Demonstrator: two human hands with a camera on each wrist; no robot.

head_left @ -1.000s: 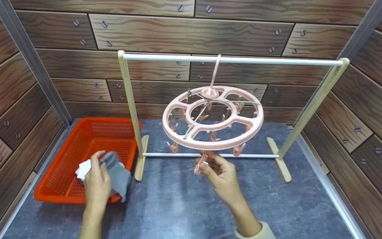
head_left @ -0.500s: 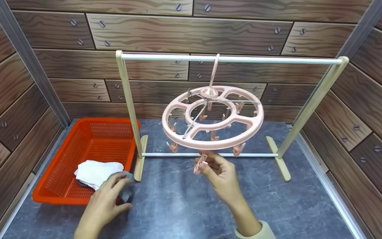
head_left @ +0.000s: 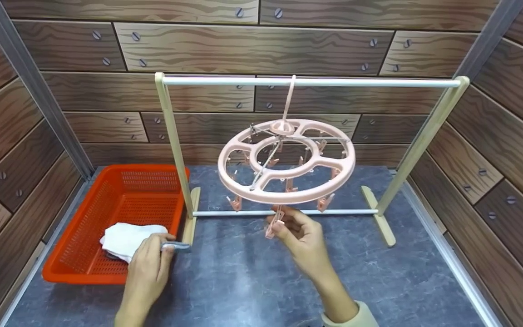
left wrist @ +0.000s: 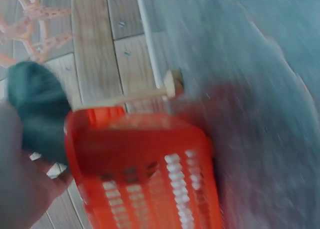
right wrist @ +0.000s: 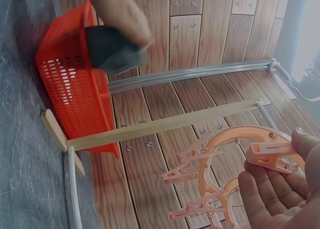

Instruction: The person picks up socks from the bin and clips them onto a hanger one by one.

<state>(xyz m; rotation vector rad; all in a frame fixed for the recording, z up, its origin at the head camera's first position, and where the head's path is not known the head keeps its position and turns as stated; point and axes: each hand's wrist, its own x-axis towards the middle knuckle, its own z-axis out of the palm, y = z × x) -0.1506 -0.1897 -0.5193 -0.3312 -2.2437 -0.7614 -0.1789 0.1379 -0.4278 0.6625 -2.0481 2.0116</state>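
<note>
The left hand [head_left: 145,272] pinches a small, bunched grey cloth [head_left: 175,246] over the near right corner of the orange basket [head_left: 84,268], beside a white cloth [head_left: 127,238], while the right hand [head_left: 300,236] pinches a pink clip [head_left: 274,222] hanging from the round pink peg hanger [head_left: 286,161].

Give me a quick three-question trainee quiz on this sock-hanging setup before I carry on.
1. True or false: the left hand grips a grey sock.
2. What does the right hand pinch? A) the rack's top rail B) a pink clip under the round hanger C) the white cloth
3. Fill in: the white cloth lies in the ___ basket.

Key: 1 true; 2 B; 3 orange.
</note>
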